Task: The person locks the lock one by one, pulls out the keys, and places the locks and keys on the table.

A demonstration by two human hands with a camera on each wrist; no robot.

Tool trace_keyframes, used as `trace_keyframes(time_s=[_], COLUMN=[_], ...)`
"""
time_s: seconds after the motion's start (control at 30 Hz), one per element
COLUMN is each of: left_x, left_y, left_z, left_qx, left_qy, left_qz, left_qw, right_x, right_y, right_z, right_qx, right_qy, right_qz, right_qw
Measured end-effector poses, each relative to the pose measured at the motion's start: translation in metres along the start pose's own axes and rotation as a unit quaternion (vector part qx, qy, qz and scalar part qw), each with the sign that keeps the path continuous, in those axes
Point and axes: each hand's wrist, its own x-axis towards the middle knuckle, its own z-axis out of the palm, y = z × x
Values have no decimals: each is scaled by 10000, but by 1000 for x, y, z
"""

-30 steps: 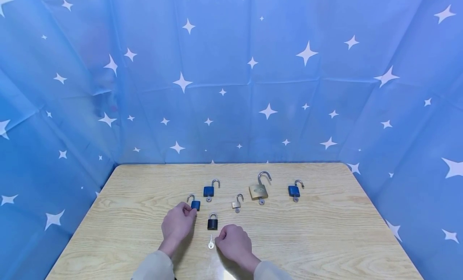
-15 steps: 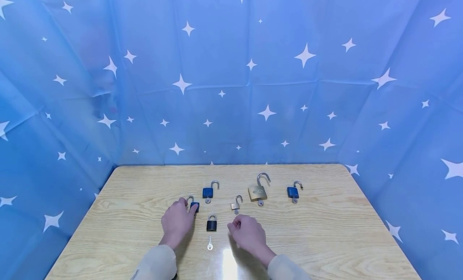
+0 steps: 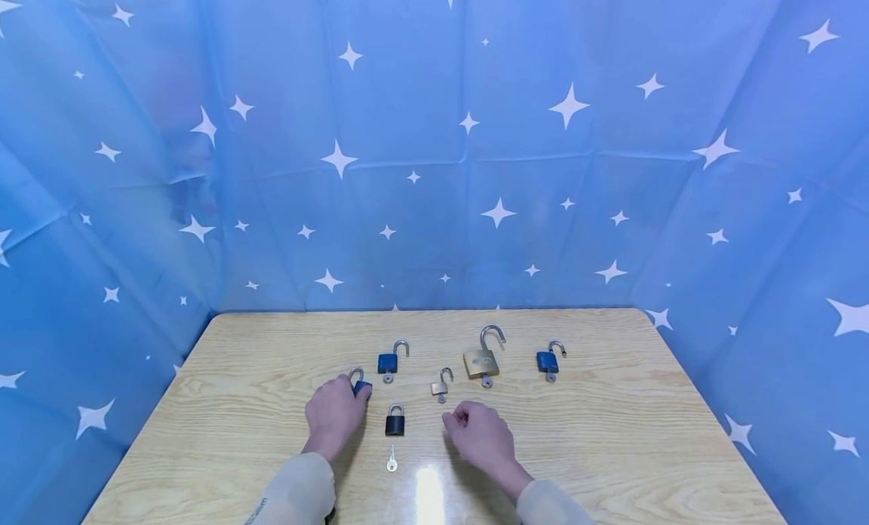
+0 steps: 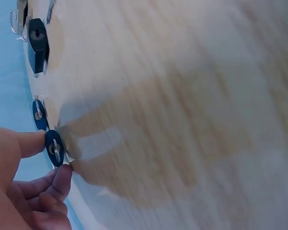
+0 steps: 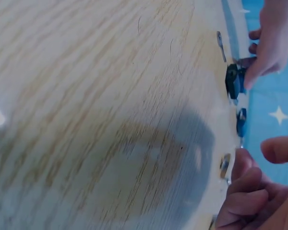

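Observation:
My left hand (image 3: 335,416) pinches a small blue padlock (image 4: 54,148) between thumb and fingers at the left of the group. Its shackle shows past the fingers in the head view, and a key sticks out of its keyhole in the left wrist view. My right hand (image 3: 483,434) hovers over the table with loosely curled fingers and holds nothing; its thumb stands apart from them in the right wrist view. Just beyond it lies a small brass padlock (image 3: 439,388), shackle released. Between the hands lies a black padlock (image 3: 394,425), shackle closed, with a loose key (image 3: 391,458) below it.
Farther back on the wooden table (image 3: 645,434) lie a blue padlock (image 3: 388,363), a large brass padlock (image 3: 481,363) and another blue padlock (image 3: 547,361), all with released shackles and keys inserted. A blue star-patterned curtain (image 3: 434,133) surrounds the table's back and sides.
My right hand has moved right and forward, away from beside the loose key. The left hand has shifted its fingers on the blue padlock, its thumb now across the body.

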Motion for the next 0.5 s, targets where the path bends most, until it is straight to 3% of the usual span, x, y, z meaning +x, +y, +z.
trace_keyframes(time_s=[0.5], left_x=[-3], left_y=[2], left_z=[0], left_qx=[-385], left_qy=[104], left_qz=[-7], left_qw=[9992], right_x=[-3], right_y=[4], right_z=[0], right_qx=[-12], right_qy=[-47], right_qz=[23], right_qw=[10000])
